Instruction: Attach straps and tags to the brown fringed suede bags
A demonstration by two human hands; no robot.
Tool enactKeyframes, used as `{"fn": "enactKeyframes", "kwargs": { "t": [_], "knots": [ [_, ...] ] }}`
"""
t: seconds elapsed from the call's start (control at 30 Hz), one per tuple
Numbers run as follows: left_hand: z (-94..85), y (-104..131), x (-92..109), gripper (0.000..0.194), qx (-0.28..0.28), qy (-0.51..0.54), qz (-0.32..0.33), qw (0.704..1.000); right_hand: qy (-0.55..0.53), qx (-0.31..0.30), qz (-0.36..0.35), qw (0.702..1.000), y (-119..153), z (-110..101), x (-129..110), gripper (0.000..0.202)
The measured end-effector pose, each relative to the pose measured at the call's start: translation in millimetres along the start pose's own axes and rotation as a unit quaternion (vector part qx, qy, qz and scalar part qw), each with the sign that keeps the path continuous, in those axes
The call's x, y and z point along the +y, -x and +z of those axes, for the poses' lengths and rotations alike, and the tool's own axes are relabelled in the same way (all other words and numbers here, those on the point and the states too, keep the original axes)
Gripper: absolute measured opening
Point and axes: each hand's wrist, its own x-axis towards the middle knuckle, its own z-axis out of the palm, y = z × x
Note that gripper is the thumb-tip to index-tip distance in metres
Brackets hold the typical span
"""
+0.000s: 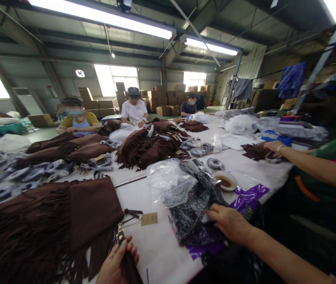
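Lying by the fringed bag [95, 211], unreadable tan tag [149, 219]; left hand [117, 258] around strap [132, 270], right hand [234, 225] on patterned cloth [188, 215], grip unclear.

Fringed bag [95, 213], lower left: plain dark brown; strap [131, 266], bottom centre: dark brown; hang tag [149, 219], lower centre: tan; cloth [187, 219], right of centre: black-and-grey speckle; plastic [255, 193], lower right: purple; hanging fabric [292, 80], upper right: mottled blue; tabletop [158, 250]: white.
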Motion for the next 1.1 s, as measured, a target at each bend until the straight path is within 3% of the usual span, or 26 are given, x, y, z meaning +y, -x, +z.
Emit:
{"fn": "enactKeyframes", "kwargs": {
  "t": [0.1, 0.2, 0.4, 0.5, 0.6, 0.7, 0.83, 0.93, 1.1],
  "knots": [
    [-2.1, -2.6, 0.0, 0.015, 0.011, 0.004, -0.010, 1.000, 0.020, 0.009, 0.003, 1.000, -5.5, 1.4, 1.5, 0.025],
    [-1.6, 0.4, 0.0, 0.016, -0.004, 0.007, 0.005, 1.000, 0.002, 0.017, -0.002, 1.000, -7.1, 3.7, 6.4, 0.031],
    [3.3, 6.2, 3.0, 0.013, -0.005, 0.014, -0.003, 1.000, -0.053, 0.053, 0.038, 0.996, -4.9, 5.9, 7.1, 0.025],
    [2.1, 4.8, 2.6, 0.013, 0.002, 0.009, -0.011, 1.000, -0.124, 0.052, 0.034, 0.990, -2.1, -11.5, -1.9, 0.015],
    [-1.4, 2.7, 0.0, 0.014, -0.025, 0.011, 0.002, 1.000, -0.274, 0.028, 0.010, 0.961, 1.2, -38.5, -16.0, 0.014],
    [-5.2, 0.3, -2.7, 0.020, -0.069, 0.014, 0.018, 0.997, -0.452, -0.059, 0.029, 0.890, -0.7, -54.0, -37.7, 0.019],
    [-9.1, -0.1, -3.4, 0.030, -0.104, 0.005, 0.005, 0.995, -0.606, -0.175, 0.057, 0.774, -23.4, -38.0, -88.8, 0.030],
    [-12.7, 3.2, -2.7, 0.040, -0.115, 0.016, 0.003, 0.993, -0.616, -0.182, 0.048, 0.765, -53.2, -11.2, -140.0, 0.035],
    [-20.5, 9.0, -4.0, 0.052, -0.195, 0.025, 0.005, 0.980, -0.573, -0.137, 0.017, 0.808, -106.2, 29.6, -200.2, 0.031]
  ]
}}
